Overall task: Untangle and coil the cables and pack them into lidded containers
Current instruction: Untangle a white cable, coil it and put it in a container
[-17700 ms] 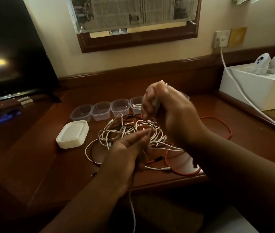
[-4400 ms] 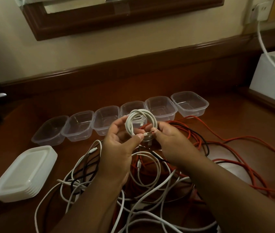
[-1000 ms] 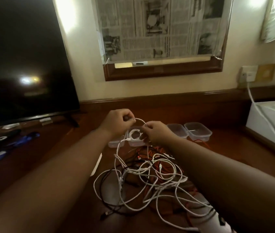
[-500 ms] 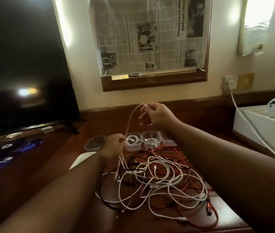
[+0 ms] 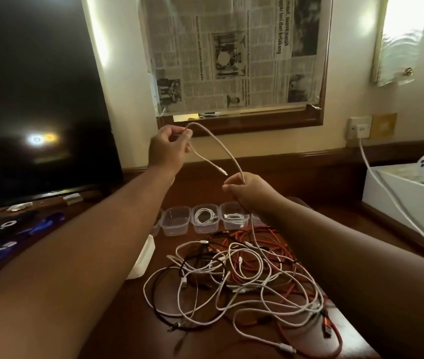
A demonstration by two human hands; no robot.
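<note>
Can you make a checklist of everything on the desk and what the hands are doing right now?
Surface: dark wooden desk.
Job's things: clear containers; two hold coiled white cables; one empty; white lids.
Clutter: small items under the TV.
Grippers: left hand pinches the raised white cable near its end; right hand grips it lower.
Cables: tangled white, black and red pile.
Surroundings: newspaper-covered frame, wall socket, white box.

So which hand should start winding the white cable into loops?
Probably the left hand. It pinches the white cable close to its free plug end, lifted above the tangled pile. The right hand grips the cable lower down, where it runs into the pile, so it can feed slack.
</note>
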